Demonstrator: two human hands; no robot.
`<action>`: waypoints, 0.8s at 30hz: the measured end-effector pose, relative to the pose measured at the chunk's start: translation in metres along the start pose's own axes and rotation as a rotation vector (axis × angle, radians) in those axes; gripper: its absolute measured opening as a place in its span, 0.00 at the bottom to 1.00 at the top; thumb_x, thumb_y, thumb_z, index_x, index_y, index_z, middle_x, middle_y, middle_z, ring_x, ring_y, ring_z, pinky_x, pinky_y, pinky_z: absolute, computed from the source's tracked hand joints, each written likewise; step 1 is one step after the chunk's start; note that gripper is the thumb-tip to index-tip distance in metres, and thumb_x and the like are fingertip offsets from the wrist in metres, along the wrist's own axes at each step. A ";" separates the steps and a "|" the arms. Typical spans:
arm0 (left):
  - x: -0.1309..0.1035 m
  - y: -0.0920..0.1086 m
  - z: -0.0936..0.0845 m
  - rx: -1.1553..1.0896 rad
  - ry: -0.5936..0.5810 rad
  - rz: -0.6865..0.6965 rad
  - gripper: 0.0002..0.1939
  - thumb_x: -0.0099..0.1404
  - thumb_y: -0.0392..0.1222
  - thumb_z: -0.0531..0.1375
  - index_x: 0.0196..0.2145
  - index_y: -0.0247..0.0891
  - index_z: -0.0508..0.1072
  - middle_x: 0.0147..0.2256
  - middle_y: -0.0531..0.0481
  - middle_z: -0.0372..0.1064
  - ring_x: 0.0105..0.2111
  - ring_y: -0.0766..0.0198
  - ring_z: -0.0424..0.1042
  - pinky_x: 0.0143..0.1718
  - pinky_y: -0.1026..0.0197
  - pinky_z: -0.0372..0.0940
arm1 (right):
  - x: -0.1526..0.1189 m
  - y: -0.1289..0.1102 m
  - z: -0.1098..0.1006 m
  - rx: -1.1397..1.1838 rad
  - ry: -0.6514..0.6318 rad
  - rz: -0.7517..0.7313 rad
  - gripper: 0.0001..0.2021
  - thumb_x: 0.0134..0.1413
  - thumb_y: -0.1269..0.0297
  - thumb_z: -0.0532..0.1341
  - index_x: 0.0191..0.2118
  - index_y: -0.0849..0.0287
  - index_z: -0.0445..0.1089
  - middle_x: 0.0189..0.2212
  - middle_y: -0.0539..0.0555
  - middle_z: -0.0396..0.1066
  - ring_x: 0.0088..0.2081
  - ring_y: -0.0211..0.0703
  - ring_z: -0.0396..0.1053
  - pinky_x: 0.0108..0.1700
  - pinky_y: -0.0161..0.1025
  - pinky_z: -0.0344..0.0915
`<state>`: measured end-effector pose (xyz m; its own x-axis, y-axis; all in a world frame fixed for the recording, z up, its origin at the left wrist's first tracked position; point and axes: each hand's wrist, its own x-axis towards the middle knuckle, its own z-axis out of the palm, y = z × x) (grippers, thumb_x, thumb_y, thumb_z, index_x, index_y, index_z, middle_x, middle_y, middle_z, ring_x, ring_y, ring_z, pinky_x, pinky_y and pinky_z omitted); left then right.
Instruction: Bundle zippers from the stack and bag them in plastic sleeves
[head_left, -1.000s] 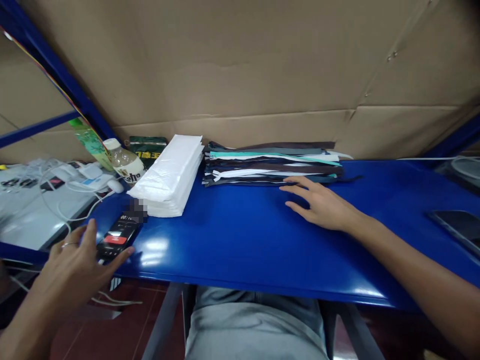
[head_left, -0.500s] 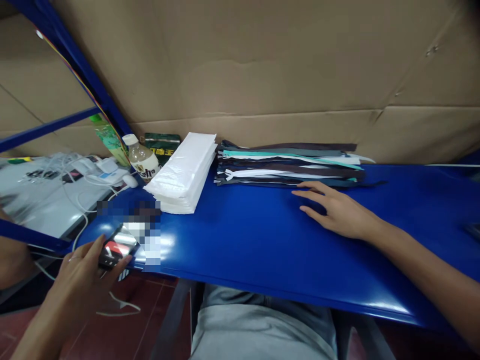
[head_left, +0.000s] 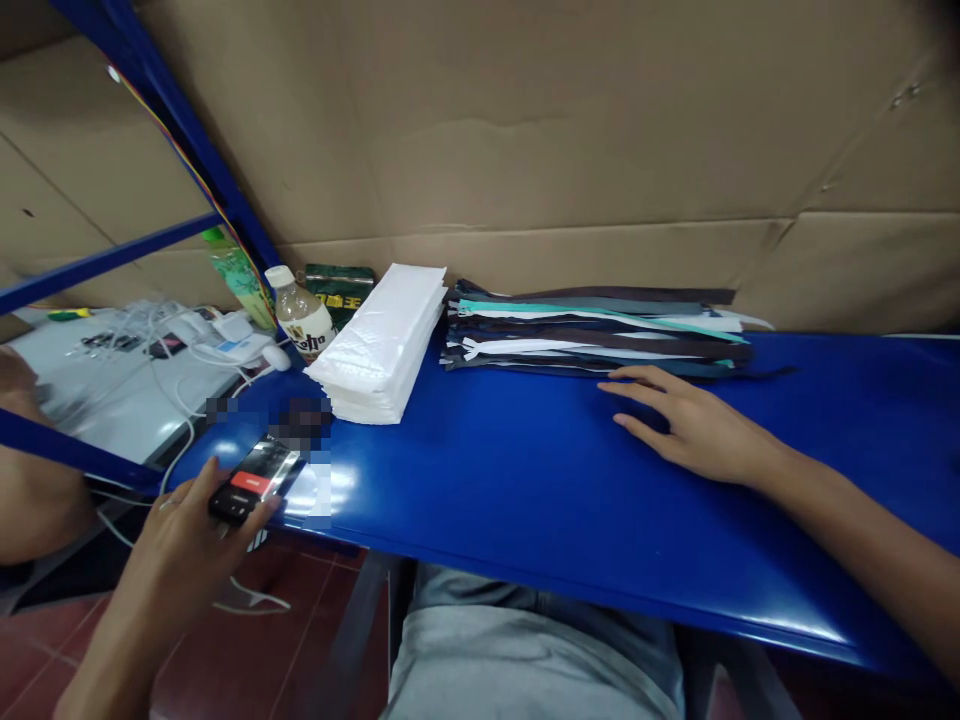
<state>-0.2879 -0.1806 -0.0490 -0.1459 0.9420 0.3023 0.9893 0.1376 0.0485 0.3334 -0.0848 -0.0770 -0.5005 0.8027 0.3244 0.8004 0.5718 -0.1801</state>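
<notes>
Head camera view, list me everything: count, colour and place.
tables: two, blue centre, grey left
phone: one, black, front left
zippers: many, mixed colours, back centre
stack: one, white, left of zippers
bottles: two, pale and green, back left
pouch: one, dark green, behind stack
cables: several, white, left
cardboard: uncounted sheets, brown, behind
frame: one, blue, left
floor: one, red, below
chair: one, grey, below
co-worker limb: one, bare, left edge
lap: one, grey, bottom
left hand: one, bare, holding phone
right hand: one, bare, by zippers
</notes>
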 end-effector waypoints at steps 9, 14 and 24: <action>-0.025 -0.001 0.008 -0.042 0.091 -0.169 0.40 0.69 0.68 0.54 0.66 0.34 0.67 0.47 0.33 0.78 0.62 0.35 0.68 0.59 0.39 0.67 | -0.001 0.004 0.002 0.012 -0.028 0.023 0.25 0.72 0.52 0.57 0.70 0.48 0.67 0.68 0.58 0.65 0.67 0.63 0.66 0.67 0.64 0.67; -0.022 -0.001 0.003 -0.055 0.008 -0.199 0.26 0.72 0.62 0.53 0.53 0.42 0.76 0.41 0.43 0.79 0.51 0.44 0.77 0.47 0.49 0.69 | -0.002 0.004 0.001 0.012 -0.037 0.013 0.25 0.72 0.51 0.57 0.70 0.48 0.67 0.69 0.58 0.64 0.67 0.63 0.65 0.67 0.65 0.67; -0.016 0.032 0.011 0.019 0.084 -0.215 0.19 0.75 0.60 0.54 0.47 0.44 0.74 0.31 0.51 0.77 0.34 0.52 0.79 0.35 0.57 0.60 | -0.002 0.008 0.001 0.018 -0.043 -0.023 0.23 0.72 0.52 0.57 0.67 0.47 0.69 0.67 0.58 0.66 0.66 0.63 0.67 0.65 0.66 0.68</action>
<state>-0.2536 -0.1880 -0.0632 -0.3525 0.8615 0.3654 0.9351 0.3391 0.1027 0.3406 -0.0815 -0.0801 -0.5328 0.7954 0.2890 0.7824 0.5931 -0.1899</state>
